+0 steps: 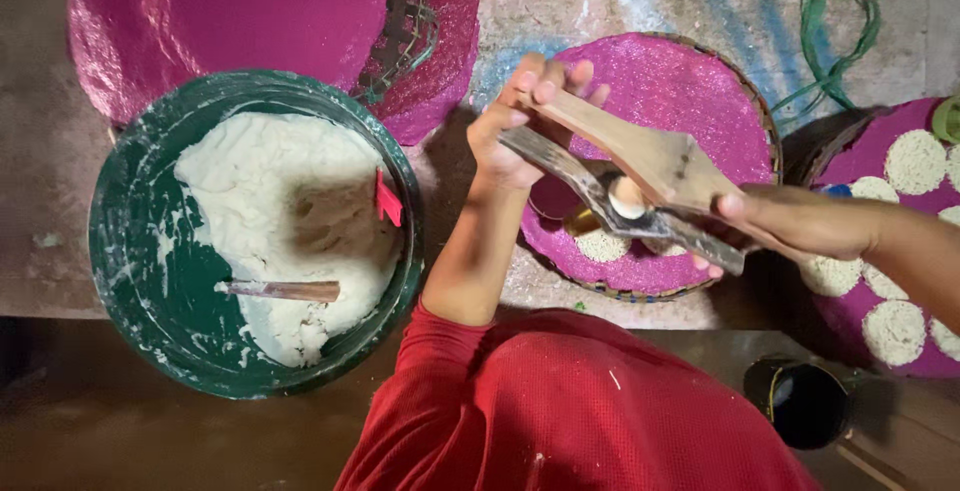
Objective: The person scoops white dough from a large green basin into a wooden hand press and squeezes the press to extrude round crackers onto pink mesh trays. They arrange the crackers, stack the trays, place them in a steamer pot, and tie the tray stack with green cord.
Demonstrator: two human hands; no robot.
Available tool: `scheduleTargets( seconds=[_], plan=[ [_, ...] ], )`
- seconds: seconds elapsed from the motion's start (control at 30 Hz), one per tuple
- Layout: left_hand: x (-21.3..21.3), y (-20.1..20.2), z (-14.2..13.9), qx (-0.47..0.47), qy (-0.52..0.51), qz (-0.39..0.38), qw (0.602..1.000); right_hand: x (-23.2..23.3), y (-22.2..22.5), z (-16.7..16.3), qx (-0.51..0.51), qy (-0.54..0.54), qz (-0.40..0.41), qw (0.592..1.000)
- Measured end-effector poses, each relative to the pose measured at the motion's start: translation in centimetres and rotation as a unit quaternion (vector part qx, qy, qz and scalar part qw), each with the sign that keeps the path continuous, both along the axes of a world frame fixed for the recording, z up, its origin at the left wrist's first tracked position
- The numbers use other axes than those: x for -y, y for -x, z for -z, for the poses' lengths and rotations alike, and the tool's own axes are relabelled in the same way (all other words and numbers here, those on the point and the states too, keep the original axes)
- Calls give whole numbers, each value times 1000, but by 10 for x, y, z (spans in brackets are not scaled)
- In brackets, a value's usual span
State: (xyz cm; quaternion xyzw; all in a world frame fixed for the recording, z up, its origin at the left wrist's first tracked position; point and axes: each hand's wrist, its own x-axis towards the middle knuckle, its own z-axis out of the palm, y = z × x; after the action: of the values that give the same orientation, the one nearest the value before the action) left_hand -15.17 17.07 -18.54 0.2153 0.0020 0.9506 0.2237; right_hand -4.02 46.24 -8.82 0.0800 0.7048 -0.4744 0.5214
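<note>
I hold a wooden hinged press (640,166) with both hands above a round pink-lined tray (690,91). My left hand (515,121) grips the far handle ends; my right hand (790,223) grips the near end. A white dough plug (628,198) sits in the press's cup, between the two arms. Under the press a thin noodle disc (602,246) lies on the tray. A green basin (130,241) at left holds white dough (280,211), with a wooden spatula (285,291) stuck in it.
A tray at right (850,321) carries several white noodle discs (915,161). More pink-lined trays (230,11) lie at top left. A dark cup (805,403) stands at lower right, green cord (835,31) at top right. My red-clothed lap (560,411) fills the bottom.
</note>
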Motion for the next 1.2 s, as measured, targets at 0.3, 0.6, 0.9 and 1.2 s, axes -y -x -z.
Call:
scheduleTargets(
  seconds=[0.3,0.6,0.9,1.2],
  plan=[
    [22,20,48,40,-167,-58,983,66,38,1,-86,-130,-65,986],
    [25,5,79,45,-177,-71,981,88,25,2,-101,-166,-97,976],
    [-12,32,76,49,-158,-82,983,68,27,6,-211,-311,-103,921],
    [34,39,68,20,-47,-103,993,94,23,30,-227,-170,-53,957]
  ],
)
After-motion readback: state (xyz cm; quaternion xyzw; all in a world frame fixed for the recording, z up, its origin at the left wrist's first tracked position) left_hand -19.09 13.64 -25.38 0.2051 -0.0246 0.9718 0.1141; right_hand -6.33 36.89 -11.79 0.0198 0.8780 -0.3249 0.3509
